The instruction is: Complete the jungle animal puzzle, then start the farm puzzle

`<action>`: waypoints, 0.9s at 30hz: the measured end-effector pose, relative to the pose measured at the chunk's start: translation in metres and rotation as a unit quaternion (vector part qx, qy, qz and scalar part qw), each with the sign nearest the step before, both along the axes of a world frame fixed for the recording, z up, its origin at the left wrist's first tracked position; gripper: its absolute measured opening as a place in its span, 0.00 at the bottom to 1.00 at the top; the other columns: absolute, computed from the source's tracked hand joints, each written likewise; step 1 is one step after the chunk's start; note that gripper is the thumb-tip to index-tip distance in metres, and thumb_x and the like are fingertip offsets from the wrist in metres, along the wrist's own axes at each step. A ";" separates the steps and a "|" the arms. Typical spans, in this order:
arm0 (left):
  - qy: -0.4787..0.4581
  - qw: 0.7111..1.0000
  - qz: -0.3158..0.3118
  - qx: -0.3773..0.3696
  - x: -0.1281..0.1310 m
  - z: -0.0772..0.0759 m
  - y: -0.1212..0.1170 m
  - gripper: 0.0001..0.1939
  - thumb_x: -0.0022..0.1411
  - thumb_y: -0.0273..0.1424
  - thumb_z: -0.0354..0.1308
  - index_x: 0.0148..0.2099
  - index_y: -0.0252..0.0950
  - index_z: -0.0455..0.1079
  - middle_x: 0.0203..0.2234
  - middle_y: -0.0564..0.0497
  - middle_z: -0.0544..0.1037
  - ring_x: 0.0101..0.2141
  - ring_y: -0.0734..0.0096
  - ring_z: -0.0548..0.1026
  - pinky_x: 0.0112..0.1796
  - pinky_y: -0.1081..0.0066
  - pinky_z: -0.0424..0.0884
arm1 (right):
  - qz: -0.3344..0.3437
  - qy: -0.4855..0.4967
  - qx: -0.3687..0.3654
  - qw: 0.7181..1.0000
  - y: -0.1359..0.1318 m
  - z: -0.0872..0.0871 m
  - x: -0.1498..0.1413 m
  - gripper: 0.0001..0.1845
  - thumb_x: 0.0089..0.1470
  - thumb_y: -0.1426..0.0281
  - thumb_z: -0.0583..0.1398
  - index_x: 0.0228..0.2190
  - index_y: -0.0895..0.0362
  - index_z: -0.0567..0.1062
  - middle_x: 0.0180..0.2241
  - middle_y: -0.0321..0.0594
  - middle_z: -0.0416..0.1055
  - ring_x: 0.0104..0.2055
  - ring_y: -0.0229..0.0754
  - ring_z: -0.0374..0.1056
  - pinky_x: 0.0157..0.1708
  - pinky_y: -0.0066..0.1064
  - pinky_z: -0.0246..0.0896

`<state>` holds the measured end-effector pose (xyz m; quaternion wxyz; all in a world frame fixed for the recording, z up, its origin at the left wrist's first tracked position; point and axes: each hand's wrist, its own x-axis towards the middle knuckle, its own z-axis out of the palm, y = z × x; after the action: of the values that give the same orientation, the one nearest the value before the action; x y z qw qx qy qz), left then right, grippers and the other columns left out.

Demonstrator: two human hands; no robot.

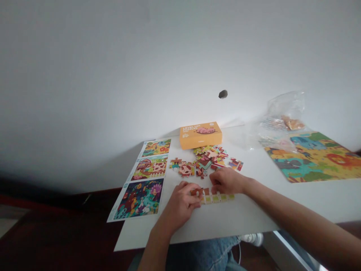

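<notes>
A short joined strip of jigsaw puzzle pieces (219, 198) with a white fence pattern lies on the table in front of me. My left hand (182, 200) has its bent fingers on the strip's left end, beside a brown puzzle piece (203, 191). Over the strip's upper edge, my right hand (226, 181) is closed with curled fingers, and its fingertips are partly hidden. Just beyond the hands is a loose heap of puzzle pieces (208, 156). A cow-patterned piece (186, 169) lies left of it.
An orange puzzle box (200, 136) stands behind the heap. To the left, a reference sheet (126, 181) with three pictures overhangs the table edge. A finished animal puzzle (324, 160) lies at right, with clear plastic bags (284, 109) behind it. The wall (141, 67) borders the table's far side.
</notes>
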<state>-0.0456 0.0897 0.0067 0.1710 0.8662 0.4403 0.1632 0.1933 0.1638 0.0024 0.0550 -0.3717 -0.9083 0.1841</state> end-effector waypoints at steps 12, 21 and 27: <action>0.174 0.963 0.177 0.107 0.043 -0.055 -0.078 0.40 0.58 0.12 0.40 0.71 0.36 0.49 0.68 0.43 0.53 0.66 0.49 0.56 0.58 0.51 0.66 | -0.270 0.066 0.245 0.929 -0.153 -0.046 -0.059 0.28 0.57 0.75 0.54 0.60 0.59 0.66 0.64 0.51 0.59 0.65 0.56 0.54 0.61 0.49 0.57; 0.153 0.979 0.109 0.077 0.026 -0.050 -0.060 0.43 0.54 0.11 0.40 0.72 0.29 0.40 0.69 0.37 0.47 0.68 0.54 0.48 0.62 0.56 0.62 | -0.277 0.019 0.223 0.934 -0.155 -0.039 -0.061 0.35 0.52 0.72 0.58 0.63 0.55 0.64 0.67 0.50 0.53 0.67 0.56 0.51 0.63 0.48 0.54; 0.171 0.979 0.083 0.080 0.015 -0.043 -0.060 0.41 0.57 0.13 0.41 0.72 0.31 0.41 0.69 0.41 0.46 0.68 0.54 0.48 0.61 0.53 0.62 | -0.297 0.032 0.208 0.931 -0.156 -0.044 -0.065 0.35 0.51 0.72 0.58 0.61 0.53 0.66 0.67 0.49 0.53 0.67 0.56 0.52 0.63 0.48 0.53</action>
<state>-0.0304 0.0302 -0.0366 0.0097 0.8527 0.5188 0.0611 0.1287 0.0080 -0.0421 0.2126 -0.5982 -0.7723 -0.0221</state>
